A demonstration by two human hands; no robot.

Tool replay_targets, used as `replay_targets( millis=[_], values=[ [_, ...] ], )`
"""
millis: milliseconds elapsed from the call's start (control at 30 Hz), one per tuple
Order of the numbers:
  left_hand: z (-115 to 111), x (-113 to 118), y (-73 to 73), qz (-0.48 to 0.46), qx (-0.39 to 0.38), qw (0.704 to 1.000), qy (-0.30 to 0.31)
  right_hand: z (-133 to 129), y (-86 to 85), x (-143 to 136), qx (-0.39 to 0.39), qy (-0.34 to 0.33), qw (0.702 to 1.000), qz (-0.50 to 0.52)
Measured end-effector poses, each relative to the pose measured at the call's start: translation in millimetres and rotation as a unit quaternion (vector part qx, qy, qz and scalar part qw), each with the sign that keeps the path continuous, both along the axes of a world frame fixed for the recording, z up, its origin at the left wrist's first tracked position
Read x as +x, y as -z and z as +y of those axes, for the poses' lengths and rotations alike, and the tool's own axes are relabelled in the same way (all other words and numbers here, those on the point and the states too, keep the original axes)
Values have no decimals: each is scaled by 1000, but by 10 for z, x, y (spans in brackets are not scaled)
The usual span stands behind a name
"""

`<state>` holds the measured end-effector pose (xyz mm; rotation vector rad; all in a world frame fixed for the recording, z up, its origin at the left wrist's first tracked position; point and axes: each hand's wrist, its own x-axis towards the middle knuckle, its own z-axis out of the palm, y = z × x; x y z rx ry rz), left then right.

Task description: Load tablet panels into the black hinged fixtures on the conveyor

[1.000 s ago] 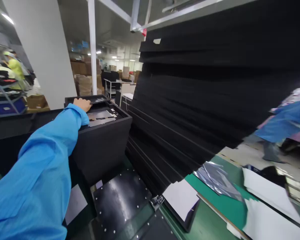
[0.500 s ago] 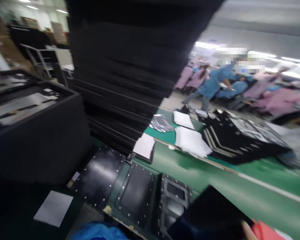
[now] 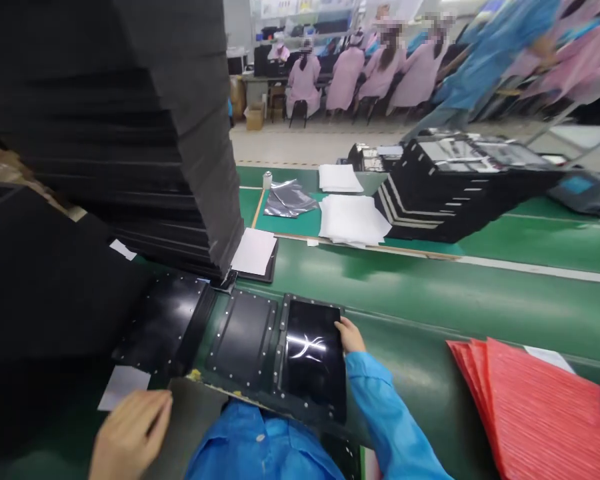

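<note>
My right hand (image 3: 351, 335) has its fingers wrapped on the upper right edge of a glossy black panel (image 3: 313, 353). The panel lies over a black frame with studs along its border (image 3: 288, 301). To its left is a flat black studded plate (image 3: 244, 337), and further left a shiny black plate with studs (image 3: 163, 317). My left hand (image 3: 133, 430) is at the lower left, raised near a white paper square (image 3: 124, 387), its fingers curled together; whatever they may hold is hidden.
A tall black tray stack (image 3: 195, 153) rises at the left. Red padded sheets (image 3: 540, 407) lie at the right. White sheets (image 3: 353, 219), silvery bags (image 3: 289, 199) and stacked black trays (image 3: 430, 193) stand across the green bench. People in pink and blue are behind.
The view has swung right. The black panel, tilted in the air before, now lies over the studded frame with my right hand at its edge. My left hand has come down from the tray box.
</note>
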<state>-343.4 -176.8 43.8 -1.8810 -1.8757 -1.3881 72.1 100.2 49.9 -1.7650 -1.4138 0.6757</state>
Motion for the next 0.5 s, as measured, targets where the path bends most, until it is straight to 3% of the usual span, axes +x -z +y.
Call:
replay_targets(
  millis=[67, 133, 200, 267, 367, 433, 500],
  values=[
    [-73, 360, 4, 56, 10, 998, 42, 3, 66, 42, -18, -9, 1000, 0],
    [-144, 550, -11, 67, -28, 996, 44, -50, 92, 82, -31, -8, 999, -42],
    [-209, 612, -23, 65, -53, 996, 34, -147, 101, 144, -29, -18, 986, -162],
    [-233, 618, 13, 46, -71, 996, 27, -277, 129, 237, 5, -52, 951, -306],
    [-99, 659, 224, -12, -111, 992, 56, -538, 283, 395, 63, -124, 914, -382],
    [130, 767, 452, -68, -156, 979, 115, -777, 477, 460, 63, -143, 926, -345],
    [437, 963, 695, -124, -216, 949, 193, -1069, 718, 463, 42, -91, 958, -270]
  ],
)
